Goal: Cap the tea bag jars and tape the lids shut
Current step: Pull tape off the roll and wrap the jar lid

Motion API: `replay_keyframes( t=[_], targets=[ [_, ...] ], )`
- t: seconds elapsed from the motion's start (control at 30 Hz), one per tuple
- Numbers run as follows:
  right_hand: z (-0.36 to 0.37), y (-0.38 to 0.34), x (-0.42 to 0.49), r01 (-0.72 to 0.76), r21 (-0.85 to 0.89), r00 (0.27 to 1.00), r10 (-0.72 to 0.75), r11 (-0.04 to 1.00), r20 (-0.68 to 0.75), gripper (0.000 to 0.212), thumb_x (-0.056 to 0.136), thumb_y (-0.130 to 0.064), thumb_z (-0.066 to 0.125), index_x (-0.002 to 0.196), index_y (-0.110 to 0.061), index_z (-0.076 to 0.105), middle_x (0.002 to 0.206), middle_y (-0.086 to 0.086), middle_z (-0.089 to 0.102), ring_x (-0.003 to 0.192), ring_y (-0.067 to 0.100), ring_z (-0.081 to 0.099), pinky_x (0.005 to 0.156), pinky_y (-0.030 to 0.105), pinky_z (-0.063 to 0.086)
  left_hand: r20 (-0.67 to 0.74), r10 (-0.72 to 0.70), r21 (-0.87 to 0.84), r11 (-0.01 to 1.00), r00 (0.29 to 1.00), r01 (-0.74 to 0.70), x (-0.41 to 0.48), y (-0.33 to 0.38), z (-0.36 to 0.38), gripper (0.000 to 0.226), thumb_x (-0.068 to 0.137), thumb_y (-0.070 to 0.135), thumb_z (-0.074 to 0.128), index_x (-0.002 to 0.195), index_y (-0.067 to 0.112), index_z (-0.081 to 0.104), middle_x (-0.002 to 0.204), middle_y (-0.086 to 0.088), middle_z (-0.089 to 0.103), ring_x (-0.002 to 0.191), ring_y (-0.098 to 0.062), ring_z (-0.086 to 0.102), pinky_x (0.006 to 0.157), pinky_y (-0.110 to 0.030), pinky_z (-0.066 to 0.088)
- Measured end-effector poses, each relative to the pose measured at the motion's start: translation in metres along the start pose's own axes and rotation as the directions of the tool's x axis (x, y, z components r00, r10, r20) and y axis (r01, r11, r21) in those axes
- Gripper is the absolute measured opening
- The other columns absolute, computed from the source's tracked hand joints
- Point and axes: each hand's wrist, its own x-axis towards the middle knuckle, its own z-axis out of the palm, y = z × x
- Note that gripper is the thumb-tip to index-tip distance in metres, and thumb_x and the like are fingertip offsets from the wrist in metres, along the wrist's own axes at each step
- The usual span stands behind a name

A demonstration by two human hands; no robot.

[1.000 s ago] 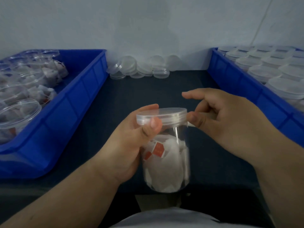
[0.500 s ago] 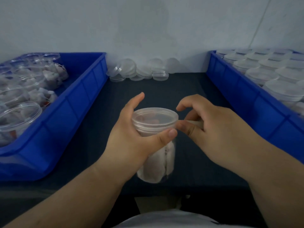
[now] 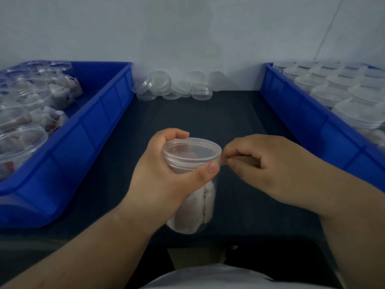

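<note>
Head view, step in hand: we judge the lid point(image 3: 191, 150) is seated on the jar point(image 3: 194, 207) and the tape point(image 3: 222, 162) is being started at its rim.
How to do it well: we would steady the jar with the left hand and press the tape end flat under the thumb. Then we would draw the strip snug along the seam, turning the jar rather than the wrist so no wrinkle lifts.
Left hand point(image 3: 164, 180): wrapped round the jar's neck, thumb on the lid's skirt.
Right hand point(image 3: 268, 163): fingers curled, pinching something thin at the lid's edge. We take it for tape, though it is too clear to be sure.
Jar's look: transparent and round, packed with white tea bags, with a clear lid whose skirt is ridged.
Jar's place: in the left hand over the near part of the dark worktop point(image 3: 208, 113), between the left tray point(image 3: 93, 126) and the right tray point(image 3: 312, 124).
</note>
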Motion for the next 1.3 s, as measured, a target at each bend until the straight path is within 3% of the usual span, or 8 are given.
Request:
replay_keyframes(
  t=[0.6,0.73,0.83,0.93,1.0,1.07,1.2,1.3],
  targets=[
    [0.027,-0.002,0.058,-0.104,-0.136,0.909,0.039,0.985,-0.415,0.022,0.092,-0.042,0.05,0.089,-0.034,0.07,0.077,-0.011,0.057,0.071,0.004,0.051,0.059,0.016,0.033,-0.146,0.153,0.168,0.977,0.977,-0.128,0.016,0.011,-0.017,0.069,0.042,0.075,0.081,0.097,0.049,0.049,0.108,0.04,0.052,0.098,0.015,0.057,0.069,-0.003,0.046],
    [-0.002,0.039,0.086,-0.436,-0.072,0.825,0.366,0.897,-0.43,0.024,0.094,-0.027,0.047,0.082,-0.022,0.067,0.084,0.002,0.067,0.074,0.02,0.06,0.062,0.032,0.047,-0.006,0.3,0.155,0.943,0.954,-0.295,-0.002,0.018,-0.017,0.064,0.05,0.064,0.084,0.103,0.043,0.055,0.112,0.02,0.067,0.107,-0.002,0.065,0.078,-0.014,0.052],
    [-0.013,0.059,0.085,-0.39,0.001,0.804,0.341,0.921,-0.488,0.021,0.099,-0.031,0.046,0.091,-0.031,0.065,0.084,-0.005,0.069,0.068,0.009,0.06,0.058,0.023,0.046,0.019,0.245,0.069,0.967,0.969,-0.246,-0.003,0.022,-0.017,0.058,0.049,0.064,0.083,0.1,0.051,0.057,0.109,0.024,0.068,0.101,0.001,0.068,0.074,-0.018,0.056],
    [0.017,0.048,0.077,-0.226,-0.108,0.913,0.172,0.968,-0.371,0.037,0.096,-0.048,0.034,0.117,-0.034,0.062,0.095,-0.01,0.066,0.078,0.004,0.061,0.064,0.019,0.046,-0.036,0.028,-0.296,0.955,0.999,-0.037,0.012,0.019,-0.024,0.045,0.047,0.053,0.084,0.087,0.048,0.066,0.091,0.014,0.073,0.077,-0.014,0.071,0.069,-0.037,0.057],
    [0.04,0.043,0.067,-0.167,-0.203,0.968,0.121,0.965,-0.219,0.054,0.089,-0.061,0.025,0.143,-0.053,0.027,0.095,-0.019,0.053,0.085,0.001,0.052,0.074,0.025,0.041,0.02,-0.07,-0.486,0.871,0.997,0.07,0.017,0.017,-0.028,0.051,0.049,0.046,0.084,0.096,0.036,0.068,0.097,0.001,0.076,0.082,-0.025,0.073,0.072,-0.045,0.058],
    [0.057,0.044,0.055,-0.126,-0.255,0.992,0.116,0.959,-0.056,0.066,0.087,-0.065,0.027,0.142,-0.062,-0.01,0.096,-0.024,0.042,0.092,0.0,0.045,0.084,0.027,0.037,0.095,-0.111,-0.567,0.811,0.989,0.145,0.017,0.017,-0.029,0.069,0.052,0.045,0.085,0.113,0.022,0.062,0.112,-0.014,0.074,0.094,-0.032,0.075,0.075,-0.048,0.06],
    [0.078,0.05,0.032,-0.028,-0.305,0.984,0.081,0.952,0.16,0.078,0.083,-0.065,0.023,0.155,-0.04,0.002,0.139,-0.014,0.039,0.13,0.008,0.036,0.114,0.034,0.028,0.176,-0.16,-0.572,0.786,0.971,0.233,0.017,0.014,-0.03,0.108,0.038,0.059,0.096,0.127,0.015,0.055,0.119,-0.012,0.073,0.111,-0.031,0.071,0.088,-0.059,0.058],
    [0.084,0.051,0.025,0.032,-0.418,0.982,0.049,0.908,0.183,0.072,0.091,-0.061,0.025,0.156,-0.032,0.013,0.145,-0.011,0.033,0.136,0.012,0.031,0.115,0.031,0.025,0.16,-0.183,-0.568,0.786,0.97,0.242,0.016,0.01,-0.026,0.092,0.042,0.062,0.093,0.119,0.021,0.062,0.118,-0.007,0.073,0.112,-0.026,0.071,0.089,-0.056,0.058]
  ],
)
